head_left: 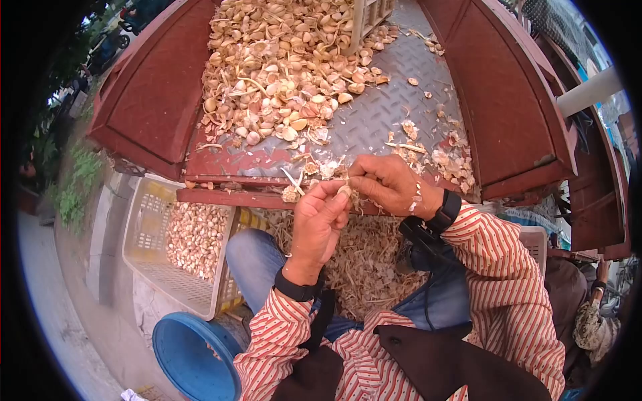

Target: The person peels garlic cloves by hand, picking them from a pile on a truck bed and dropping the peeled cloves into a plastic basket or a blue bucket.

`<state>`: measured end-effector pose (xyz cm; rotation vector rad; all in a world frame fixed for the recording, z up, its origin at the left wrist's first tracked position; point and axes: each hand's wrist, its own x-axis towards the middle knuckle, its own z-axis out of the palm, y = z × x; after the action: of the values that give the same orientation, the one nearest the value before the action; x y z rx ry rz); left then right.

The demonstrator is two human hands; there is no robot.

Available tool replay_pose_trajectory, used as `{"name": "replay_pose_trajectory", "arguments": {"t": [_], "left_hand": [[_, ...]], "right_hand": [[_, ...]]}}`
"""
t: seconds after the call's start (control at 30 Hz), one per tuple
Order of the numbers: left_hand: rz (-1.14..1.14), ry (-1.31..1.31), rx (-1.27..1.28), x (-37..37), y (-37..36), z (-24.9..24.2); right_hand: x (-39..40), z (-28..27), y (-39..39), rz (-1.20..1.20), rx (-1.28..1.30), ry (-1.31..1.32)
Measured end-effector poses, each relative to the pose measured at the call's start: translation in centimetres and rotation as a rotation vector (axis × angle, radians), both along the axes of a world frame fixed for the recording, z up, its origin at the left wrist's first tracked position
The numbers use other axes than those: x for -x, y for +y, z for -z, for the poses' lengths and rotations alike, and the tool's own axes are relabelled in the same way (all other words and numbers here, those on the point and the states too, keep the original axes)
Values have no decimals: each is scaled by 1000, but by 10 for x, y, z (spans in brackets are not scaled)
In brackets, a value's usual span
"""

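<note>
In front of the red trailer's edge, my left hand (319, 224) pinches a garlic clove (344, 191) between thumb and fingers. My right hand (394, 186) meets it there, its thumb and forefinger closed at the top of the same piece; the exact contact is partly hidden. Pale flakes of garlic skin stick to the right wrist. Just beyond my hands, a stemmed garlic remnant (291, 194) and loose skins lie on the trailer's lip. A large heap of garlic cloves (274, 80) covers the metal bed (394, 87) farther back.
Red side panels (147, 87) flank the bed. At lower left stand a yellow crate (144, 230) holding garlic cloves (195, 237) and a blue bucket (194, 361). Dry stalks and skins (368, 267) pile between my knees. Another person's sleeve (595, 327) shows at far right.
</note>
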<state>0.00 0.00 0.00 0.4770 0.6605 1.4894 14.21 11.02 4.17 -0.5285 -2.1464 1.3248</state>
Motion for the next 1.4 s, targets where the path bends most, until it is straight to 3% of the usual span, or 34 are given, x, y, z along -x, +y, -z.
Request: {"name": "replay_pose_trajectory", "arguments": {"t": [0.07,0.17,0.27,0.37,0.4,0.43,0.47,0.5,0.53,0.57,0.63,0.67,0.77,0.8,0.83,0.9,1.0,1.07,1.13,1.3,1.37,1.4], "left_hand": [[37,-169,-15,-1,-1,-2],[31,-269,38,-3,0,-9],[54,-395,95,-6,-3,-9],[95,-299,232,-18,-2,-7],[173,-432,178,-22,1,2],[118,-501,178,-27,1,0],[62,-571,181,-31,1,-3],[5,-641,186,-32,0,-4],[-92,-684,299,-28,3,7],[-26,-742,256,-21,-2,14],[114,-850,159,1,-6,-2],[-4,-756,247,19,-11,-19],[-342,-418,-34,119,-29,-47],[-499,-154,-111,161,-37,-49],[-818,247,70,197,-44,-55],[-1108,1430,410,286,-62,-20],[-1135,2006,393,251,-68,-50],[-862,1634,178,186,-46,-57],[-605,1822,-118,135,-15,-42],[-279,1997,-196,33,38,3],[-171,1957,-270,3,37,7],[-120,1935,-306,-9,34,9]], "right_hand": [[0,-3,6,31,290,-15],[-6,2,38,124,257,-413],[-8,0,30,202,249,-283],[-6,-1,15,190,312,-190],[-5,-8,6,136,149,-217],[-4,-14,-8,13,238,-234],[-3,-20,-11,-155,-189,-361],[-2,-14,-18,-203,-391,-214],[-1,-13,-19,-246,-363,-165],[1,-14,-17,-289,-335,-114],[1,-19,-6,-103,-188,-148],[0,-22,1,-11,-118,-163],[5,-13,44,193,-132,-318],[5,-4,68,230,-264,-353],[6,6,97,267,-395,-386],[12,24,155,402,-461,-366],[32,42,224,535,-482,-527],[54,52,245,485,-391,-520],[75,60,239,429,-360,-371],[88,54,193,297,-317,-362],[87,39,161,199,-275,-367],[85,61,157,197,-363,-278]]}}
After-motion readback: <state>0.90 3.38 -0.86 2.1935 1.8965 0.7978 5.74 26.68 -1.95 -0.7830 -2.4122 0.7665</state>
